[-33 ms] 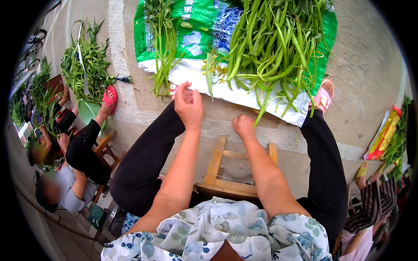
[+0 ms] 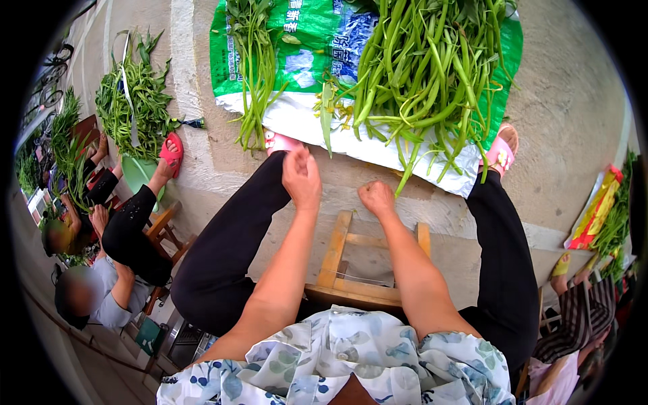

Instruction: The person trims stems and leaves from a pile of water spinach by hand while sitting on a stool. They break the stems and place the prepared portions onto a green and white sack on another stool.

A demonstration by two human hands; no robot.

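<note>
My left hand (image 2: 302, 177) hovers beside my left knee, just behind a pink slipper (image 2: 280, 143). Its fingers are loosely bent, a little smeared, with the thumb apart; nothing shows in them. Over the floor in front of a wooden stool (image 2: 332, 251), my right hand (image 2: 376, 197) is closed in a fist. Whatever it may hold is hidden. Ahead, a large heap of long green stemmed vegetables (image 2: 425, 74) lies on a flattened green and white sack (image 2: 304, 67). A thinner bunch of leafy stems (image 2: 255, 81) lies at the sack's left side. Some yellowed scraps (image 2: 343, 113) lie between them.
To the left, a person in a grey shirt (image 2: 121, 297) sits by a green basin (image 2: 138, 174) and a leafy pile (image 2: 135, 101). Another person in striped trousers (image 2: 574, 314) sits at right, near a red and yellow bag (image 2: 594, 209) with greens.
My left hand has moved slightly right and down, away from the slipper, uncovering more of it. My right hand has barely moved. The vegetables look the same.
</note>
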